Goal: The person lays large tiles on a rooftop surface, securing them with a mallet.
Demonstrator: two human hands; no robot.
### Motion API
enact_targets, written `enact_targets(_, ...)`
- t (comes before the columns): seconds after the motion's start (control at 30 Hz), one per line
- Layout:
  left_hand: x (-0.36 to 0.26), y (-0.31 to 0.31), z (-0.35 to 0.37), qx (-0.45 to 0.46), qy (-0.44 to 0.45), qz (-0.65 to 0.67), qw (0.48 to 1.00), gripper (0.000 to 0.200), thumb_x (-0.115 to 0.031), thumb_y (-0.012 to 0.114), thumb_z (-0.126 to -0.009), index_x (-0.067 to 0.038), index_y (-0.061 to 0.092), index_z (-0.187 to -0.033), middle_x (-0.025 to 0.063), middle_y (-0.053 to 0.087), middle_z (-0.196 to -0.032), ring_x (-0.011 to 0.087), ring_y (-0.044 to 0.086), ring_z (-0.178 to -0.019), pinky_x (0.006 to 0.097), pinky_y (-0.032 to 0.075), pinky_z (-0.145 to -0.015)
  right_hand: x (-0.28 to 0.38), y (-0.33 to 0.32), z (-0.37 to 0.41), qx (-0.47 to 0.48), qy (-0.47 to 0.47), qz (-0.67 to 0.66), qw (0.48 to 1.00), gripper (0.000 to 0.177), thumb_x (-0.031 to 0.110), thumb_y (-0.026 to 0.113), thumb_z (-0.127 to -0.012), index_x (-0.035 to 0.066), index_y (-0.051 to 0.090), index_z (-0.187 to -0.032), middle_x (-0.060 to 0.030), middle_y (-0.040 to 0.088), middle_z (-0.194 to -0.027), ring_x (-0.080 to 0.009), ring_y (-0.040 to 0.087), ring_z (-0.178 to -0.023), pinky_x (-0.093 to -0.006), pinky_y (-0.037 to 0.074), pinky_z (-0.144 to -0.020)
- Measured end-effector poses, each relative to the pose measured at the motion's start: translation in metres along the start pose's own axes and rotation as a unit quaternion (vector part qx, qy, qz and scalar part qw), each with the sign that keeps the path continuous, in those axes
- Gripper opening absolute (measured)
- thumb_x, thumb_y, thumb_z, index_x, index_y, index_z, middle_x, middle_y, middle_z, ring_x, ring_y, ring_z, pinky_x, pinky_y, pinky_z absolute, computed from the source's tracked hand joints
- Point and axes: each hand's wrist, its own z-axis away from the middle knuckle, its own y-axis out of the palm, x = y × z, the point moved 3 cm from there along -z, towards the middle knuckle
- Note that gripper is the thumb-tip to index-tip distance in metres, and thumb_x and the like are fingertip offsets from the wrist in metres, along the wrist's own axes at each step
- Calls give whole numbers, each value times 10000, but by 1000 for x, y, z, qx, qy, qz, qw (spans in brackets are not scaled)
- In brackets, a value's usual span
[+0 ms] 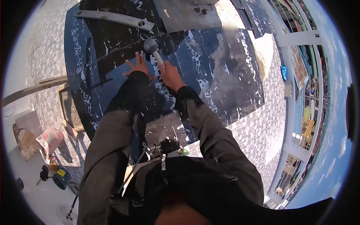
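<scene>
My right hand (pixel 171 77) is wrapped round the pale handle of a mallet (pixel 151 45). The mallet's rounded grey head points away from me, over dark sheets (pixel 123 84) streaked with white splashes. Just left of the handle, my left hand (pixel 138 67) has its fingers spread, low over the sheet or resting on it; contact is hard to make out. Beyond both hands lies a long grey bar (pixel 116 17) with a round hole near its right end.
Stone-patterned floor tiles (pixel 247 131) surround the sheets. To the left are a wooden plank (pixel 33 90), a red-and-white sack (pixel 50 139) and a dark green bucket (pixel 61 177). A white railing (pixel 300 38) runs along the right, with a blue bag (pixel 283 72) near it.
</scene>
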Motion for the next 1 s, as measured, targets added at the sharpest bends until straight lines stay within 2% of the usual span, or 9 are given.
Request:
enact_targets(0.27,1,9,-4,6,0,-7,1000,1233,-535,815,-680,-120,54,-1556,-9,-70,-1625,496,23,-1445,757,326,-985,-16,5,-6,-7,29,-48,998,325,324,430,-974,18,536,-1001,-311,630,-839,-535,574,-821,-610,437,-732)
enact_targets(0.33,1,11,-10,-29,-4,-7,1000,1238,-521,841,-645,-147,90,-1555,-13,-3,-1629,490,72,-1442,755,370,-951,-21,2,-15,11,31,-16,999,335,335,419,-977,19,529,-995,-313,630,-841,-538,573,-821,-617,436,-730)
enact_targets(0.43,-1,8,-7,-26,-4,-17,1000,1247,-524,845,-639,-147,88,-1555,-6,3,-1629,496,81,-1438,751,378,-948,-28,4,-13,-26,-12,-13,1000,347,340,416,-975,14,536,-996,-315,630,-847,-542,572,-835,-614,437,-744)
enact_targets(0.53,-2,4,-4,-4,0,-8,1000,1228,-532,819,-677,-119,66,-1555,-1,-45,-1626,491,55,-1445,738,344,-990,-33,4,-14,-9,30,-13,999,348,338,419,-971,12,539,-987,-321,626,-853,-546,568,-843,-610,438,-759)
enact_targets(0.63,-1,10,-11,-24,-7,-28,999,1265,-547,843,-629,-135,85,-1554,14,4,-1629,510,93,-1430,739,388,-950,-15,-6,-5,-27,21,-23,999,347,337,429,-964,10,547,-977,-324,625,-859,-546,567,-847,-606,440,-766)
enact_targets(0.87,-1,4,-7,-26,-6,-15,1000,1255,-527,847,-637,-130,88,-1554,6,-14,-1630,500,92,-1438,727,385,-965,-13,-3,-8,-9,13,-40,999,356,334,421,-976,3,552,-975,-324,625,-868,-538,566,-873,-596,441,-771)
enact_targets(0.93,-3,3,-5,-9,-13,-11,1000,1247,-518,848,-643,-124,92,-1554,7,-25,-1630,487,92,-1444,721,384,-970,-19,1,-9,-4,37,-1,999,360,332,416,-982,-2,551,-978,-323,623,-871,-538,561,-883,-591,440,-769)
enact_targets(1.0,-4,4,-2,-7,-12,-13,1000,1246,-514,849,-644,-122,93,-1553,7,-26,-1630,483,93,-1446,720,383,-973,-14,-4,-9,6,40,-17,999,361,333,417,-984,-2,552,-977,-322,623,-870,-537,562,-886,-590,440,-765)
